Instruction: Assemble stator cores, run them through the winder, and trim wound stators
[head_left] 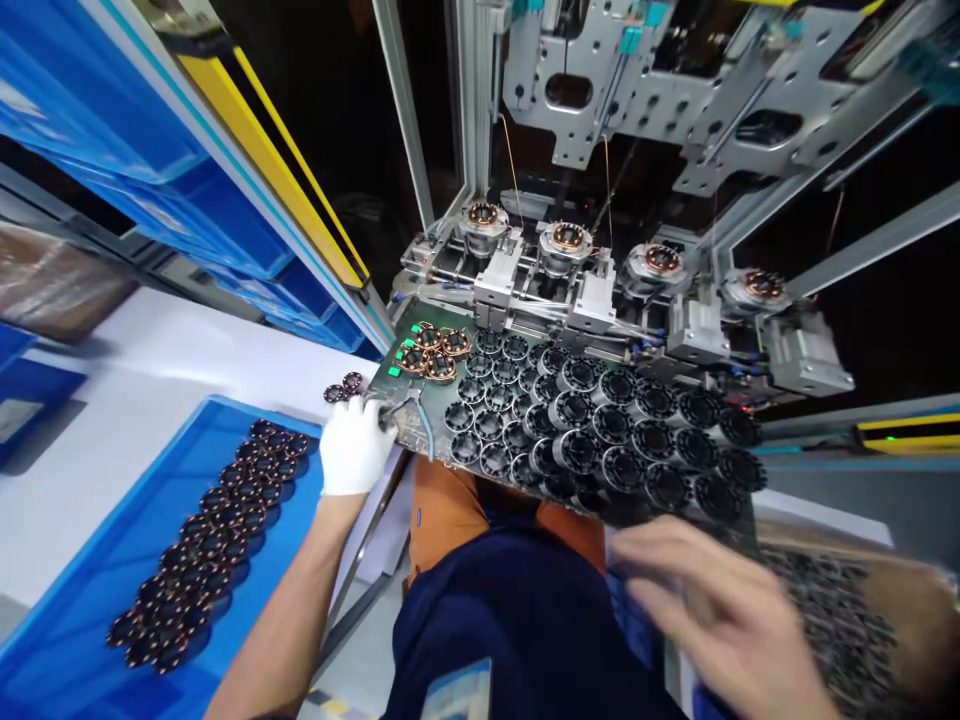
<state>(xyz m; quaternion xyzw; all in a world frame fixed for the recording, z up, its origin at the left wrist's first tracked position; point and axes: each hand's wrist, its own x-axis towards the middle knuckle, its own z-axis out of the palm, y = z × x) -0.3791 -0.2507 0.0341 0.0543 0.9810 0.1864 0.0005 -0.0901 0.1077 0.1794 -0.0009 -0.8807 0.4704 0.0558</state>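
My left hand (352, 446), in a white glove, is closed at the left edge of the dark work plate (390, 352). A small dark piece (386, 419) shows at its fingertips; its kind is unclear. Beside it lies a pair of pliers (424, 424) with blue handles. Two copper-wound rings (352, 381) rest just beyond the glove. Bare and blurred by motion, my right hand (712, 605) hovers low at the right with fingers apart, and nothing shows in it. Rows and stacks of black ring cores (574, 410) cover most of the plate, nearest my right hand.
Several copper-wound rings (439, 352) sit at the plate's far left corner. Behind stands a winding machine with spindles (566, 240) carrying wound rings. A blue tray (82, 610) at left holds rows of wound rings. A box of small dark parts (840, 610) is at right.
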